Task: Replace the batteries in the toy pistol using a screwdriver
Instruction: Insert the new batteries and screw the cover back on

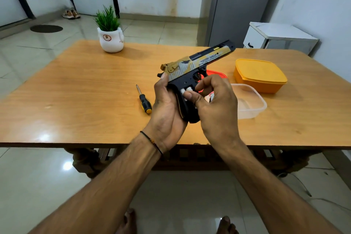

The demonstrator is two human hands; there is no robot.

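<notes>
Above the table [76, 100], left hand [165, 108] grips the toy pistol [193, 62]; right hand [216, 104] pinches batteries [187, 90] in its opened grip. Screwing it shut seemingly remains.

Both bare forearms reach forward. The left hand [165, 104] grips the toy pistol [197, 62] from behind; the right hand [216, 106] pinches a white battery [188, 89] with thumb and curled forefinger.

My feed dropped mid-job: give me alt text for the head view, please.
The left hand grips the toy pistol over the table while the right hand pinches white batteries in its open grip. A screwdriver lies left of the hands.
</notes>
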